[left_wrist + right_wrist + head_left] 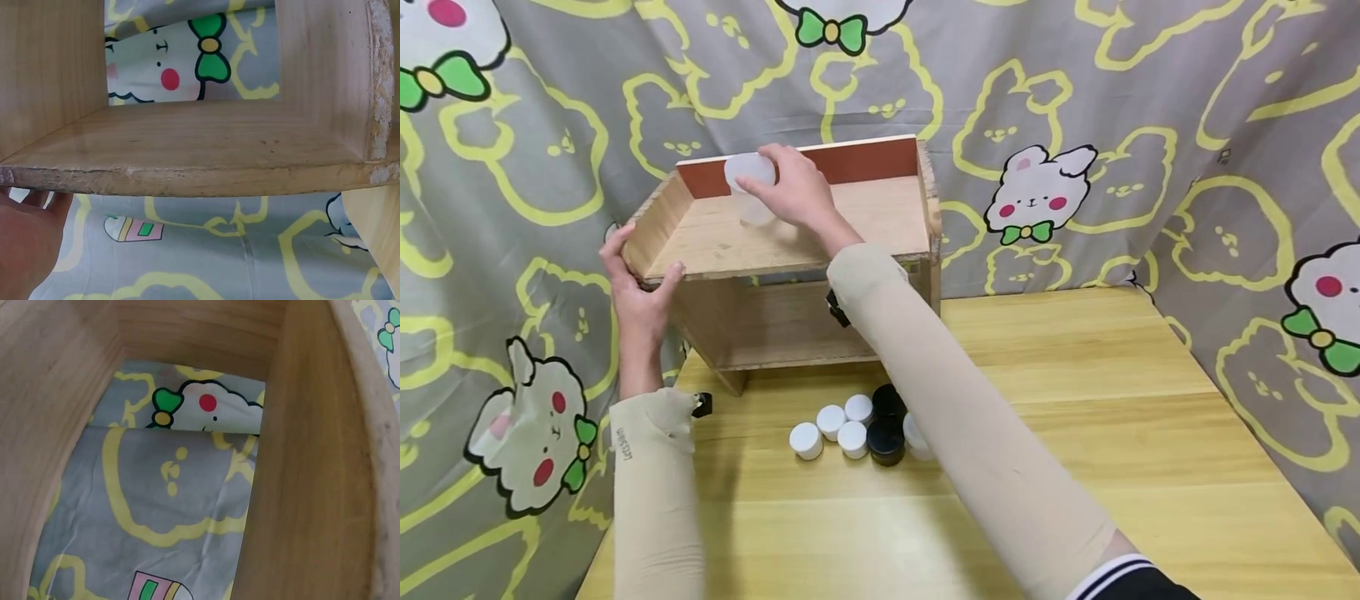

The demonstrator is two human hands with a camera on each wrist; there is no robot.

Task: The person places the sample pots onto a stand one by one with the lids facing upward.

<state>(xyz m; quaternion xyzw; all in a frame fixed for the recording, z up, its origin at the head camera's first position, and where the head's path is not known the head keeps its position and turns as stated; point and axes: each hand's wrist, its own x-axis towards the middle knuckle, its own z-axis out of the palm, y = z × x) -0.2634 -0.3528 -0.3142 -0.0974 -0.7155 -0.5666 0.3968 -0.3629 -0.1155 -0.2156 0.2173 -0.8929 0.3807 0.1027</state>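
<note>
A wooden shelf unit [790, 262] stands at the back left of the table, its top tray edged by a reddish-brown back strip. At the tray's front left corner the left hand [640, 308] grips the wood, thumb at the front edge and fingers round the side. In the left wrist view, part of that hand [28, 244] shows beneath a wooden edge [200, 180]. Over the tray, the right hand [801, 192] pinches a white round-topped container [749, 172] between thumb and fingers; a pale translucent shape shows just under it. No hand shows in the right wrist view, only wooden boards [312, 462].
Several small white-lidded jars [806, 440] and black-lidded jars [885, 441] stand grouped on the table [1075, 400] before the shelf unit, partly covered by the right forearm. A patterned grey curtain [1000, 75] hangs behind and at both sides.
</note>
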